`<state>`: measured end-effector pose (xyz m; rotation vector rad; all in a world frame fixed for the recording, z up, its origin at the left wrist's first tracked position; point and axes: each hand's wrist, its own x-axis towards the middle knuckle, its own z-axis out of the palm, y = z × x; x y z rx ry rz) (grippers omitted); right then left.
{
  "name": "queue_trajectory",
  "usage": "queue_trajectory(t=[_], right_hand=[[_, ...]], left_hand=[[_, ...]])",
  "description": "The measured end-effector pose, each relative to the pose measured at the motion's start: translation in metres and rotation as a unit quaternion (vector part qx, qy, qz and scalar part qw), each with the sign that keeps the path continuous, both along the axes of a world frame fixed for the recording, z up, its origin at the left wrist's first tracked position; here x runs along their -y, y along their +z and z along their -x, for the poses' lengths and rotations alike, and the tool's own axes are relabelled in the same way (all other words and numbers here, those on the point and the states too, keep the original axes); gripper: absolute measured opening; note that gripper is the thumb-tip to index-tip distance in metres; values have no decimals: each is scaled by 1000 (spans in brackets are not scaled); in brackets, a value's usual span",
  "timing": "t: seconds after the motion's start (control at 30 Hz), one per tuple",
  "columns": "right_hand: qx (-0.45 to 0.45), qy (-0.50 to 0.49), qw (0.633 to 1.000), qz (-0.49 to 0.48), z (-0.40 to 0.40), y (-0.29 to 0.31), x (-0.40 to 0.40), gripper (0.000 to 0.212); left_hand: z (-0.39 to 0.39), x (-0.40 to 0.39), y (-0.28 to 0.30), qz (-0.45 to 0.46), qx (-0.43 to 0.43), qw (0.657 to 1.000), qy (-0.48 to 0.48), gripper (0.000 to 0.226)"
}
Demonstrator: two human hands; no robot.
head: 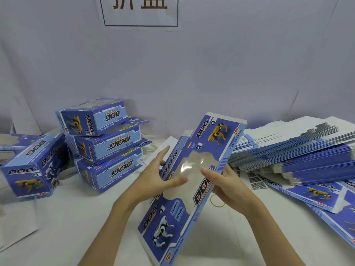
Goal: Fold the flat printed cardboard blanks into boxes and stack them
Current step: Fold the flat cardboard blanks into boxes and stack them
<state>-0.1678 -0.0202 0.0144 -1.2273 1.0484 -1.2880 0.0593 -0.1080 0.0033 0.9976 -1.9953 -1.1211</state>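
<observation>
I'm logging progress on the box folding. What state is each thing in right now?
Blank in hand: still flat, held tilted above the table.
Left hand: fingers straight, thumb on the blank's clear window.
Right hand: grips the blank's right edge.
Stack of three boxes: folded, piled up.
Single box: folded, standing apart at left.
Pile of blanks: flat, unfolded.
Rubber band: loose on the table.
</observation>
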Motion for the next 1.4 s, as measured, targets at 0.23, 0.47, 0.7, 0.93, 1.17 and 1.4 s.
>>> queue_trajectory(t=[0.23,0.47,0.7,0.93,1.17,1.4], right_hand=[[-4,-96,995,33,3,3,3,95],[16,-146,988,46,-20,-3,6,95],[13,-168,983,77,-25,-5,5,75],[-20,-96,994,56,-25,-3,4,80],[-15,-68,994,78,-23,1,2,87],[-20,-46,995,84,-19,3,0,84]], left_hand=[[0,-6,10,-52,-80,994,-61,57],[11,-16,12,-133,-180,974,-32,52],[4,-13,15,-214,-206,954,-47,57],[5,-8,12,-181,-261,948,-10,41],[7,-9,12,-139,-243,960,-23,70],[-1,-3,10,-170,-221,959,-40,70]])
